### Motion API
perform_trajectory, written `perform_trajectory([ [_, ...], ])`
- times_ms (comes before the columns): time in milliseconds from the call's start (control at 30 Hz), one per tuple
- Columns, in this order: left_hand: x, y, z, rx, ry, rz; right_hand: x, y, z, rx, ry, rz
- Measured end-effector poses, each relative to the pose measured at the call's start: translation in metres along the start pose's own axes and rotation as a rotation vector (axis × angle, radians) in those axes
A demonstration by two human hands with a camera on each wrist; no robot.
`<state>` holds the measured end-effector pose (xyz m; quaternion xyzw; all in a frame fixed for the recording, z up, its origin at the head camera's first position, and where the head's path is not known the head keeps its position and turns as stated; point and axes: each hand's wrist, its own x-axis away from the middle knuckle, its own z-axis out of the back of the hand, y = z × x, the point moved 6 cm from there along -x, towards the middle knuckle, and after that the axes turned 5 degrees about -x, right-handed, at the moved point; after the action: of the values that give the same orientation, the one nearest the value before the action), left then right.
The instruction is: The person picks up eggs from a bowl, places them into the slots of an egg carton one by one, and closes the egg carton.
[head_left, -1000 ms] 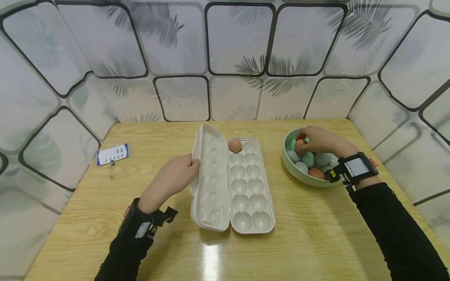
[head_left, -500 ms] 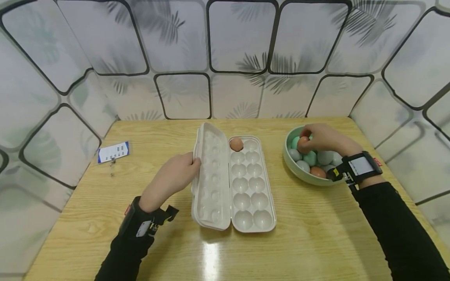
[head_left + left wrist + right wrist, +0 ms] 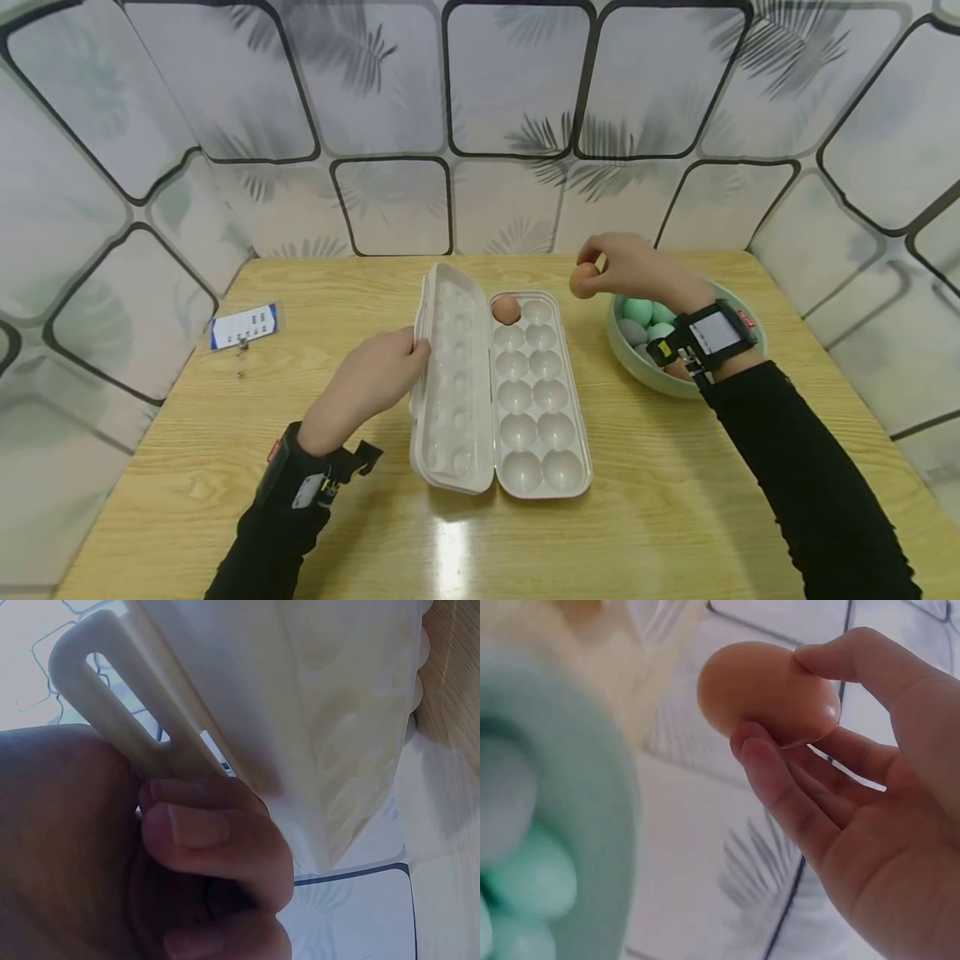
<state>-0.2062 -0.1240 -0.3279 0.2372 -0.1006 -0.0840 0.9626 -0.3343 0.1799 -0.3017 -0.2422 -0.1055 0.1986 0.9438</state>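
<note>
Between thumb and fingers, my right hand (image 3: pixel 630 265) pinches a brown egg (image 3: pixel 761 690), held above the table just left of the bowl. The light green bowl (image 3: pixel 626 358) on the right holds several green, grey and brown eggs, partly hidden under my right wrist. In the middle lies a white plastic egg carton (image 3: pixel 534 408) with its lid (image 3: pixel 453 383) raised on the left. One brown egg (image 3: pixel 506 309) sits in the far left cup. My left hand (image 3: pixel 375 377) grips the lid's outer edge; in the left wrist view its fingers curl beside a slotted tab (image 3: pixel 112 690).
A white and blue card (image 3: pixel 243 326) with a metal clip lies on the wooden table (image 3: pixel 337 308) at the far left. Patterned fabric walls (image 3: pixel 502 208) stand behind the table and along both sides.
My right hand has lifted the brown egg out of the bowl and carried it left past the rim. My left hand stays on the carton lid, which has not visibly moved.
</note>
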Motion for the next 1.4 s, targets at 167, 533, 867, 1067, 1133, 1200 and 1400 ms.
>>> perform_trajectory([
  [167, 0.001, -0.001, 0.001, -0.007, 0.008, 0.004, -0.025, -0.013, -0.029, -0.007, -0.02, 0.08],
  [533, 0.0, -0.001, -0.001, 0.0, 0.0, 0.002, -0.051, -0.013, -0.079, 0.024, -0.054, 0.141],
  [867, -0.001, 0.0, 0.0, 0.017, -0.003, 0.003, -0.056, -0.011, -0.089, 0.095, -0.06, 0.116],
  [1067, 0.0, -0.001, 0.0, 0.009, -0.001, 0.003, -0.056, -0.011, -0.087, 0.083, -0.078, 0.088],
  [1133, 0.0, -0.002, 0.0, 0.004, 0.001, 0.002, -0.055, -0.012, -0.085, 0.079, -0.08, 0.091],
  [1200, 0.0, -0.001, 0.0, -0.001, 0.001, 0.002, -0.053, -0.013, -0.082, 0.073, -0.081, 0.095],
  [1400, 0.0, -0.001, 0.0, -0.008, 0.004, 0.004, -0.05, -0.014, -0.08, 0.055, -0.085, 0.101],
])
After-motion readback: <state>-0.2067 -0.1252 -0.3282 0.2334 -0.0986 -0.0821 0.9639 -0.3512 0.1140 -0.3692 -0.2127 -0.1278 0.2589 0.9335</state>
